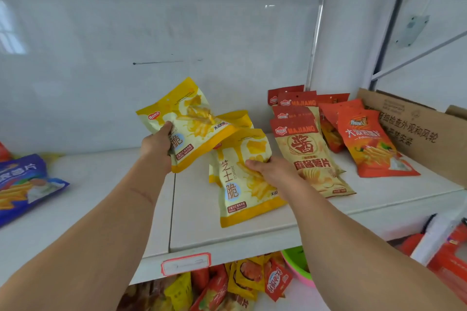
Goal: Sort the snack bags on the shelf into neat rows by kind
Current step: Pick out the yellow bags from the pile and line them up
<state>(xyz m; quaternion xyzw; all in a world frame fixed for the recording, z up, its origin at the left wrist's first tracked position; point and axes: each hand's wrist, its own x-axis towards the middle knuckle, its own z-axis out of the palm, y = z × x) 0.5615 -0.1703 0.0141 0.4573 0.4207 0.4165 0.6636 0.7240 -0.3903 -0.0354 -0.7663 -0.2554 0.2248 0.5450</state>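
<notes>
The left hand (158, 140) pinches a glossy yellow snack bag (187, 124) by its left edge, fingers clamped on it, lifting it tilted above the white shelf (101, 184). The right hand (271, 168) rests on a matching yellow bag (240, 179) lying flat near the middle of the shelf, its fingers curled over the bag's right edge. To the right lie a row of tan-and-red bags (307, 149) and orange bags (371, 144). A blue bag (22, 184) lies far left.

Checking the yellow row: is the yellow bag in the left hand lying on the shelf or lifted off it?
Lifted: the left hand grips the yellow bag, tilted above the shelf.
</notes>
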